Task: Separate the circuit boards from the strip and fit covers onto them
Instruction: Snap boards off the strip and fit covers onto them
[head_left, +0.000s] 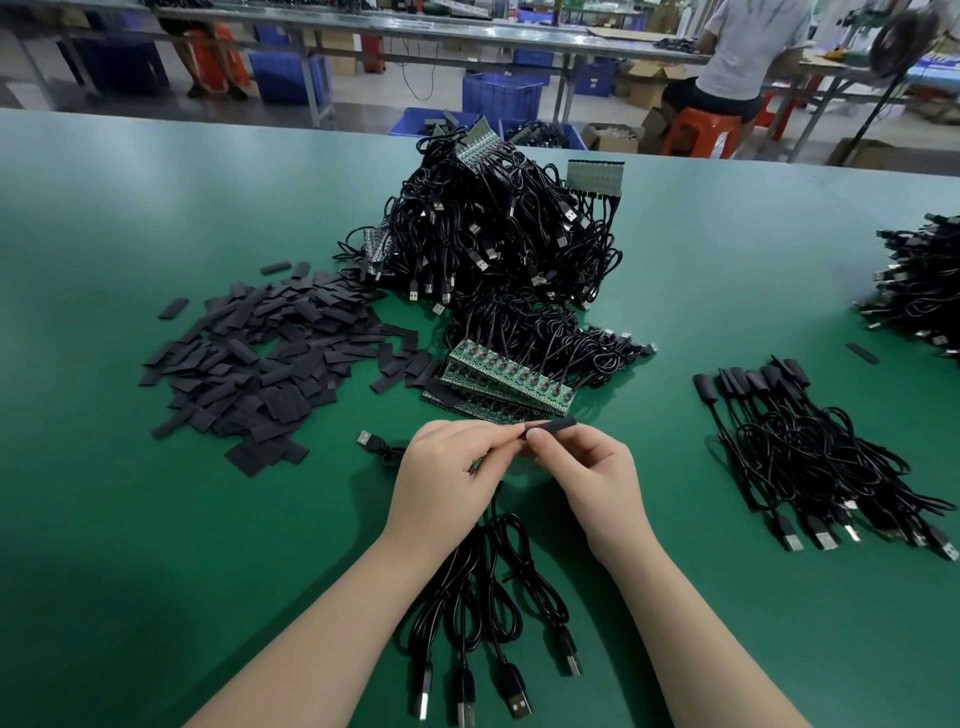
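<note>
Both hands meet at centre frame over the green surface (156, 218).
Left hand (447, 467) fingers pinch a small board (477, 464); right hand (582, 467) fingers grip a black cover (553, 426). Board strips (506, 382) lie just above, loose covers (265, 353) at left.

- The flat matte work table (156, 519) is deep green.
- Left of the big black tangled cable heap (498, 228), the loose pile of flat sleeve covers (260, 358) is charcoal black.
- In front of that heap, the stacked circuit board strips (506, 382) are green, dotted with red and white parts.
- Beyond the heap, plastic crates (501, 96) are blue and a plastic stool (701, 132) is orange.
</note>
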